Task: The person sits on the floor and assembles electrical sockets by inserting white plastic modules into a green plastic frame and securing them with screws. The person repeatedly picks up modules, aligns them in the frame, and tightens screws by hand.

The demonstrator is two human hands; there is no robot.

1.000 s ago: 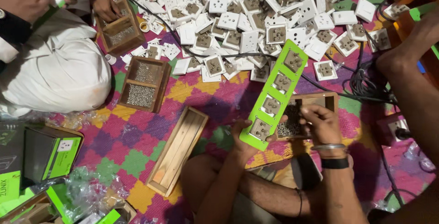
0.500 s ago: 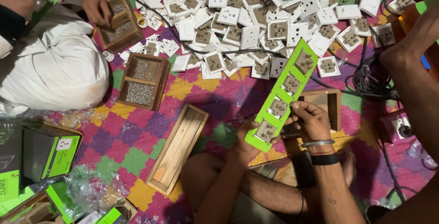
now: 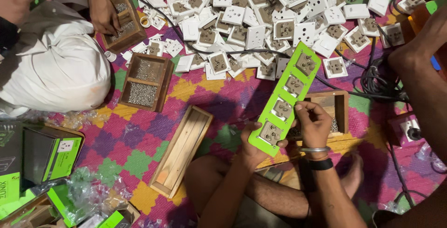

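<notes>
My left hand (image 3: 253, 146) grips the bottom of a flat green plate (image 3: 285, 98) set with four sockets; my right hand (image 3: 314, 124) pinches its edge, wooden tray (image 3: 339, 108) just behind.

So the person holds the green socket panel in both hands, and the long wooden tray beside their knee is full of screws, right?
Not quite. The head view shows the long wooden tray empty. Left hand and right hand do hold the green socket panel.

floor: patchwork mat (image 3: 139, 158), pink/purple/green/yellow | light: warm, even
</notes>
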